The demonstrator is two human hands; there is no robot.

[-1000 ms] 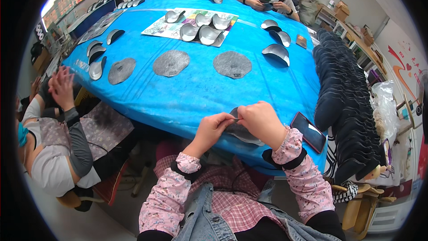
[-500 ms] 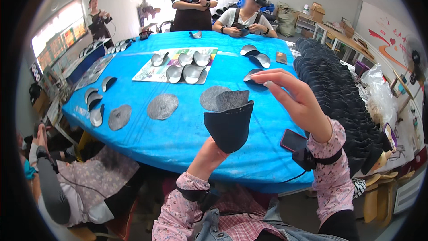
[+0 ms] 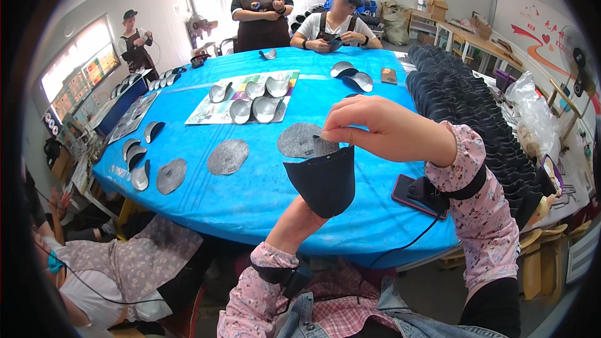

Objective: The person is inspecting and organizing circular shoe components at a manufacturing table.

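A black cupped piece (image 3: 322, 181) is standing up in the air over the near side of the blue-covered worktop (image 3: 263, 203), its broad rim facing upward and its rounded end pointing down. Its long axis is running nearly upright, the rim sloping a little lower on the left. The left hand (image 3: 299, 222) is bearing it from below and behind (its fingers are hiding there, so I cannot tell how they are curling). The right hand (image 3: 382, 126) is reaching in from the right, its thumb and fingertips drawing close together just above the middle of the rim; whether they are pinching anything, I cannot tell. So the piece is lying directly below the right fingers, while the left hand is the nearer, touching it.

Beyond, three flat grey discs (image 3: 228, 156) are lying on the worktop. A phone (image 3: 400, 191) is resting under the right wrist. Farther off, five silvery cupped pieces (image 3: 240, 112) are sitting on a patterned sheet (image 3: 203, 112), and rows of stacked black pieces (image 3: 460, 106) are lining the right side.
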